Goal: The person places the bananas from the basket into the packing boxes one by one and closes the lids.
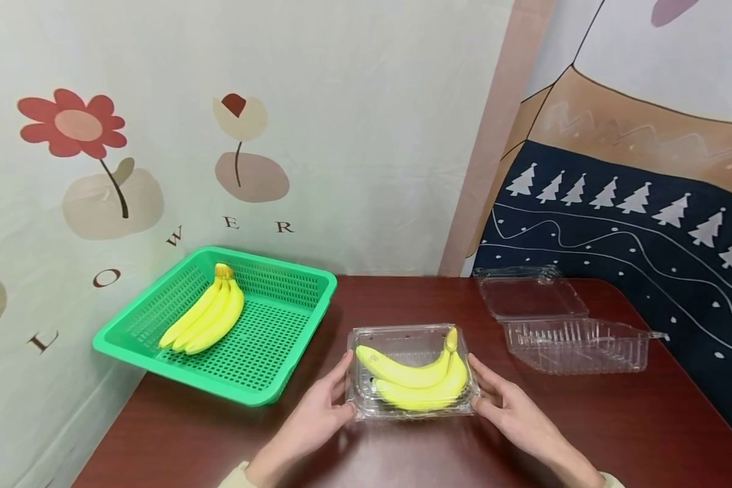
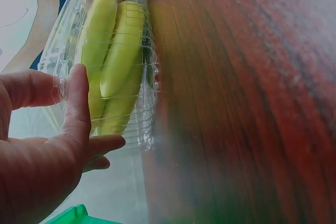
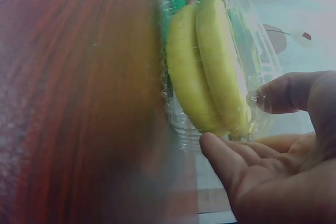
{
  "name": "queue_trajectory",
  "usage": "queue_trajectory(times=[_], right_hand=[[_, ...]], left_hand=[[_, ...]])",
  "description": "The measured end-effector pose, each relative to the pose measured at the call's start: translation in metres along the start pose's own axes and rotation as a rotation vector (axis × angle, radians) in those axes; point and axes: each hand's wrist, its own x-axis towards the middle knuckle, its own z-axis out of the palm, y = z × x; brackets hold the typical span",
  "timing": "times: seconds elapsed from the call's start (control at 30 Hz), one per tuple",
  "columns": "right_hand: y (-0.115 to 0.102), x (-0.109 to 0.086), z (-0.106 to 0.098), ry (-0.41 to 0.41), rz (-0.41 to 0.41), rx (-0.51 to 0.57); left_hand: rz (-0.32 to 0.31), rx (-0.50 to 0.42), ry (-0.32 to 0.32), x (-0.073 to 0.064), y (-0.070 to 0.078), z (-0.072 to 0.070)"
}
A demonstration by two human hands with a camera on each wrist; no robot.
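A clear plastic clamshell box point(image 1: 402, 333) with bananas point(image 1: 423, 393) inside is at the middle of the table, its lid over the fruit. My left hand point(image 1: 318, 410) holds the box's left end, thumb near the front corner and fingers along the side. At the opposite end, my right hand point(image 1: 515, 411) grips it in the same way. Both wrist views show the bananas through the ribbed wall, with the left thumb point(image 2: 77, 103) and right thumb point(image 3: 286, 93) at the rim. Whether the box's base touches the table is unclear.
To the left stands a green basket point(image 1: 293, 349) with another bunch of bananas point(image 1: 210, 315) in it. A second clear clamshell box point(image 1: 576, 346) stands at the right with its lid raised. Behind the dark red table point(image 1: 415, 454) hangs a printed cloth point(image 1: 366, 135).
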Motion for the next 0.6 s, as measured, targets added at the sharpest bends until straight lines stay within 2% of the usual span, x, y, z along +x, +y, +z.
queue_trajectory(times=[0.23, 0.37, 0.47, 0.6], right_hand=[[-0.0058, -0.0016, -0.0011, 0.065, 0.05, -0.187], [-0.0093, -0.0022, -0.0028, 0.065, 0.086, -0.29], [-0.0101, -0.0016, -0.0045, 0.026, 0.1, -0.265], [-0.0054, -0.0005, -0.0068, -0.042, 0.06, -0.11]], left_hand=[[0.004, -0.011, 0.015, 0.0025, 0.0002, 0.0003], [0.005, -0.009, 0.02, 0.0036, 0.0006, -0.0002], [0.004, -0.015, 0.021, 0.0042, 0.0003, -0.0004], [0.01, -0.028, 0.019, 0.0048, 0.0002, -0.0001]])
